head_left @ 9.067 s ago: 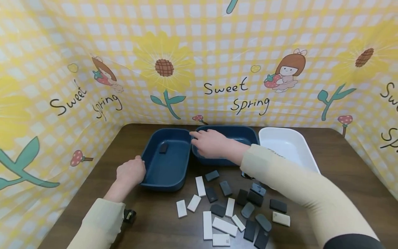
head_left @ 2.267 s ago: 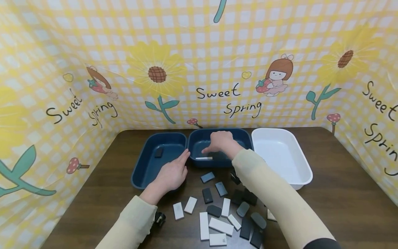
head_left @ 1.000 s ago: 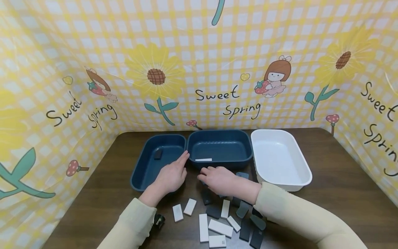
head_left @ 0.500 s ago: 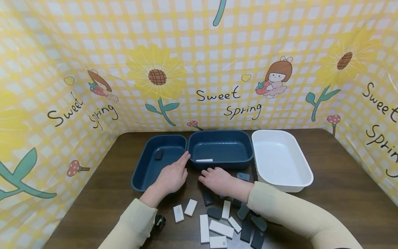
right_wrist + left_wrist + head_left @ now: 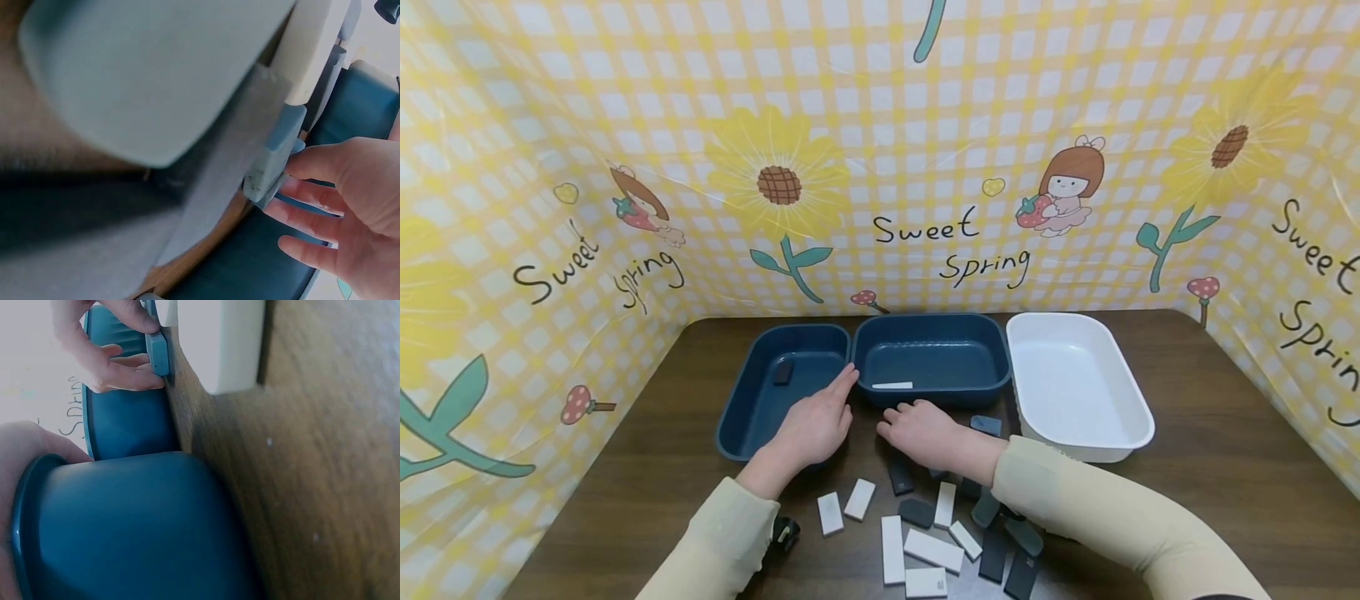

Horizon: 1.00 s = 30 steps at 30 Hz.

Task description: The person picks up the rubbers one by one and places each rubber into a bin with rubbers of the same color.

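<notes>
Far left: blue tray [image 5: 752, 417], dark block [image 5: 783, 372] inside; near right corner blocked by the left hand [image 5: 812, 427]. That hand lies on the tray's right rim, fingers extended, not wrapped round anything; black wrist device [image 5: 785, 535] half under the sleeve. Next, middle blue tray [image 5: 936, 358], white piece [image 5: 892, 386] at its front wall, lower part cut off by the rim. Just in front, right hand [image 5: 919, 433] pinches a blue-grey block [image 5: 158, 355] between thumb and fingers near the surface; hidden under the hand in head view, visible from left wrist. White blocks [image 5: 932, 550] and dark blocks [image 5: 992, 557] lie nearer, some covered by the right forearm; right wrist close-ups blurred, cropped. Far right: white tray [image 5: 1075, 375], touching or not, can't tell.
</notes>
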### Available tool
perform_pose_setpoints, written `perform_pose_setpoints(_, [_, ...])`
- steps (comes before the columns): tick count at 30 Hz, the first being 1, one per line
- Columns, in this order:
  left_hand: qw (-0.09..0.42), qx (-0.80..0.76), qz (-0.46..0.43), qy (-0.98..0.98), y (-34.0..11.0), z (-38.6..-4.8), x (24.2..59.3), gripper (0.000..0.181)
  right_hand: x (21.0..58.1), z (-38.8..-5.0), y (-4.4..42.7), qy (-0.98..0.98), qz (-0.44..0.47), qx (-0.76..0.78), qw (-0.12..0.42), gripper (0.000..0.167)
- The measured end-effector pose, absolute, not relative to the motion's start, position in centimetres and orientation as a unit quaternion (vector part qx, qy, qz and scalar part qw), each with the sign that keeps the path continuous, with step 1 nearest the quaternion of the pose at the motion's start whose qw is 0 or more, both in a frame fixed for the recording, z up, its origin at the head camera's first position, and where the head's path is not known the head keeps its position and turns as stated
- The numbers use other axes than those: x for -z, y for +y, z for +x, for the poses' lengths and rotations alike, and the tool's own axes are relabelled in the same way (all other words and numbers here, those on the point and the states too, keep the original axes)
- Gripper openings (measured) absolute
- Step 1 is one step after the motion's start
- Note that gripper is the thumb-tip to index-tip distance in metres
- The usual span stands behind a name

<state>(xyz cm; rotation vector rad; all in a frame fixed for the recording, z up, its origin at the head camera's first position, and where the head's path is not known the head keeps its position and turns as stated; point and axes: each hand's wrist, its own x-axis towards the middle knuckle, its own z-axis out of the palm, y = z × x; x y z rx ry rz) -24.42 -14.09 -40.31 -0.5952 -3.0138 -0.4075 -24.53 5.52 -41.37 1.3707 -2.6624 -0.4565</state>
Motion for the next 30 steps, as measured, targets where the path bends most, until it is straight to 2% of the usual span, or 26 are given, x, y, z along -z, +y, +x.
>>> perform_pose_setpoints(6, [0.023,0.127,-0.193,-0.973,-14.0,-24.4,40.3,0.052,41.1,-24.3,5.7,-0.878,0.451,0.151,0.059,0.027])
perform_pose_setpoints(17, [0.021,0.128,-0.191,-0.973,-14.0,-24.5,40.5,0.053,39.1,-22.5,7.3,-0.874,0.46,0.121,0.098,0.02])
perform_pose_setpoints(30, [0.015,0.118,-0.185,-0.976,-13.9,-24.7,40.3,0.056,36.1,-20.8,12.8,-0.876,0.461,0.051,0.135,0.029])
